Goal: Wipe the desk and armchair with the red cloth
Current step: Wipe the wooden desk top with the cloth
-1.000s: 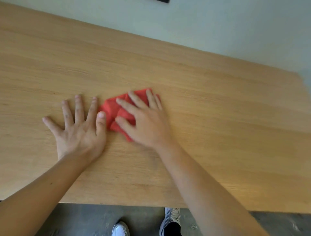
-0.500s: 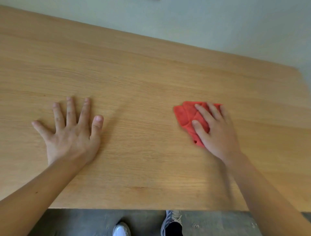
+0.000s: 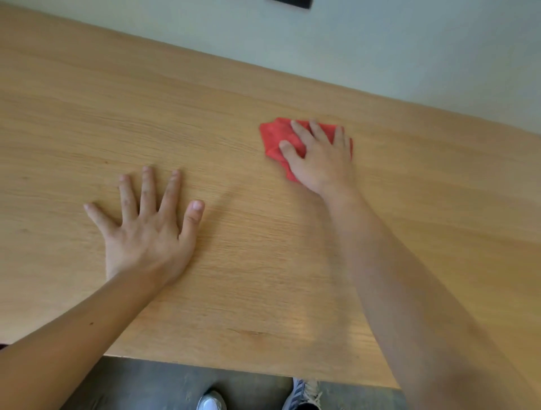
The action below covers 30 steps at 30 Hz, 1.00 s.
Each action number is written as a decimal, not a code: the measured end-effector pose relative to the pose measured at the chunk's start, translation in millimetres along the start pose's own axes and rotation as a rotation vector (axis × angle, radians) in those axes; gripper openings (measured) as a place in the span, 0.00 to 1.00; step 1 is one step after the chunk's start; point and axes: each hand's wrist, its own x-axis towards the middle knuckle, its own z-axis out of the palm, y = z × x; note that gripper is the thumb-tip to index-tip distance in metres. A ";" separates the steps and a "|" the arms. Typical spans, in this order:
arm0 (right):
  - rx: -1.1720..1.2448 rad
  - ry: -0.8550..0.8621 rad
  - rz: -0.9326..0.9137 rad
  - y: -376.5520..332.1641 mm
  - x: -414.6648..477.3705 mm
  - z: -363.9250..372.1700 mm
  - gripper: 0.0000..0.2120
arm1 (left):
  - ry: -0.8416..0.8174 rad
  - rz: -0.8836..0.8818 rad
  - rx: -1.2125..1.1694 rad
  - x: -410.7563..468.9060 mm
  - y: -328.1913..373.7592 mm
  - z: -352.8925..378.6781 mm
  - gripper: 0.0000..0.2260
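A crumpled red cloth (image 3: 275,137) lies on the light wooden desk (image 3: 263,263), right of centre and near the far edge. My right hand (image 3: 319,159) presses flat on top of it, fingers spread, covering its right part. My left hand (image 3: 146,231) rests palm down on the bare wood to the left, fingers apart, holding nothing. The armchair is out of view.
A pale wall (image 3: 380,44) runs along the desk's far edge, with a dark object (image 3: 292,3) at the top of the frame. Below the near edge are a grey floor (image 3: 146,383) and my two shoes (image 3: 210,402).
My right hand slid the cloth from beside my left hand to the right across the desk, then a little farther away. My left hand stayed flat in place.
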 end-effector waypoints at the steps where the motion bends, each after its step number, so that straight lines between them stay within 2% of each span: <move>1: -0.002 -0.009 -0.067 -21.0 -11.4 5.0 0.32 | 0.001 -0.001 -0.002 -0.1 0.0 0.1 0.34; 7: 0.007 0.007 -0.384 -84.4 -123.1 22.1 0.28 | 0.021 -0.003 -0.041 -1.9 -1.1 -0.7 0.33; 11: 0.020 -0.050 -0.478 -76.8 -191.2 33.0 0.28 | 0.033 -0.014 -0.081 -4.3 -1.9 -1.9 0.32; 14: 0.001 -0.068 -0.545 -61.5 -186.2 34.1 0.26 | 0.029 -0.015 -0.077 -4.7 -0.8 -2.3 0.32; 17: -0.041 -0.038 -0.500 -56.0 -132.4 26.7 0.26 | 0.034 -0.017 -0.072 -5.3 -3.3 -1.5 0.32; 22: -0.052 -0.005 -0.181 -28.3 -14.7 12.4 0.25 | 0.046 -0.015 -0.074 -5.8 -3.6 -1.4 0.32; 25: -0.020 0.021 -0.066 -25.3 7.1 12.1 0.25 | 0.053 -0.018 -0.082 -5.2 -2.8 -1.9 0.32; 27: -0.010 0.033 -0.093 -32.4 -9.3 13.9 0.26 | 0.052 -0.024 -0.078 -5.7 -2.9 -1.5 0.32; 30: -0.042 0.026 -0.254 -34.1 -68.5 14.0 0.26 | 0.046 -0.032 -0.071 -4.2 0.0 -3.7 0.32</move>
